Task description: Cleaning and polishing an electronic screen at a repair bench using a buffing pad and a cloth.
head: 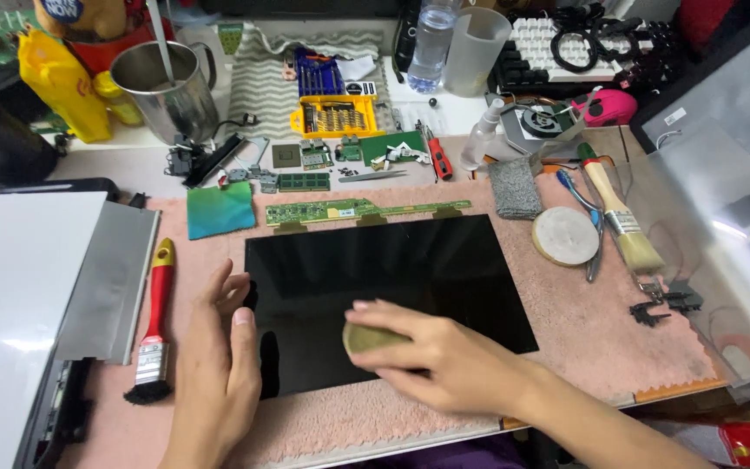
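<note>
Pressing: we see the right hand (444, 360) curled over a round tan pad (368, 336), flat on the glossy black panel (392, 295).
Grip: fingers closed around the pad's edge, holding it.
Left hand (219, 365): open, flat, fingertips touching the panel's left edge, holding nothing.
Panel: thin rectangle, mirror-smooth, centre of the fuzzy pink mat (609, 339); narrow green circuit strip (353, 209) along its far edge.
Left: red-handled brush (156, 321), dark bristles, near the grey metal sheet (110, 282).
Right: wooden-handled brush (622, 217), round white disc (565, 235), grey sponge block (514, 188).
</note>
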